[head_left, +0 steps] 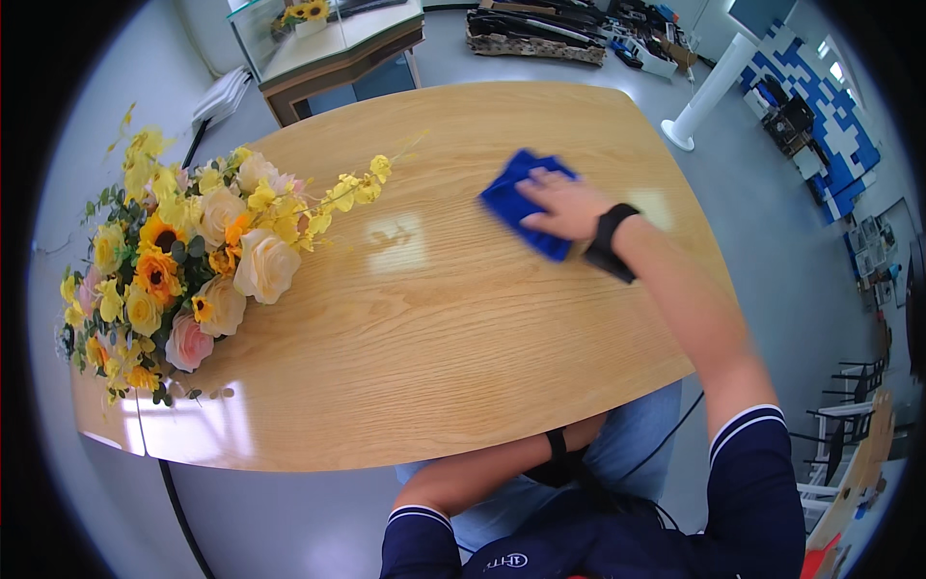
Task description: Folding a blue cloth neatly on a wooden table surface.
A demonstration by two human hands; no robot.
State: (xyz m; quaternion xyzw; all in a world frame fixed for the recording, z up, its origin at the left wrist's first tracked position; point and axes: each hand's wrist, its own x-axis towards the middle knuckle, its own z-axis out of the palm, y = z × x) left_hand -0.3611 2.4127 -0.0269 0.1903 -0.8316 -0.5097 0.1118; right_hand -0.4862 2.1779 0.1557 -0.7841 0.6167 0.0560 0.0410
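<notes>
My right hand (562, 205) lies on a blue cloth (514, 198) on the wooden tabletop (405, 357), toward its far right part. The fingers are stretched out and somewhat apart, pressing the cloth flat from above rather than wrapping round it. Both hand and cloth are slightly blurred. A black band circles that wrist. My left hand (585, 432) is down by my lap at the table's near edge, only partly in sight. Its fingers are hidden, so I cannot tell whether they hold anything.
A large bunch of yellow, cream and pink flowers (183, 270) covers the table's left end. Beyond the far edge stand a glass-topped display case (328, 48) and a pile of dark items (535, 37). A white post (709, 92) rises at the far right.
</notes>
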